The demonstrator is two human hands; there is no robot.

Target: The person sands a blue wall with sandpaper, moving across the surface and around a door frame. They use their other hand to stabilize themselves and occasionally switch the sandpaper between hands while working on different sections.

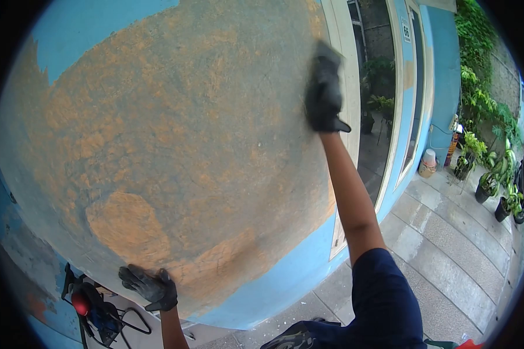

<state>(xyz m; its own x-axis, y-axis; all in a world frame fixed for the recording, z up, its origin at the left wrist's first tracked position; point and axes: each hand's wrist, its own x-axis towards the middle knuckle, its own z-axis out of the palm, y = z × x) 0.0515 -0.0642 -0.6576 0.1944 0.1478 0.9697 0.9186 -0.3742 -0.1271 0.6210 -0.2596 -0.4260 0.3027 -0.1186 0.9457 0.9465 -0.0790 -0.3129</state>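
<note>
My right hand [325,96], in a black glove, is raised against the wall near the door frame and blurred by motion. It is closed on a dark, flat-edged pad [329,53]; the blur hides what kind it is. Low on the left, my left hand [148,286], also in a dark glove, lies against the wall with its fingers stretched out and nothing in it. The wall [209,134] carries a large area of patchy grey and orange-brown surface, with blue paint around its borders.
A white-framed glass door [378,104] stands right of the wall. Several potted plants [486,185] and a small bucket [428,164] line the paved floor [436,256]. At lower left is a black and red machine [96,308] with a tubular frame.
</note>
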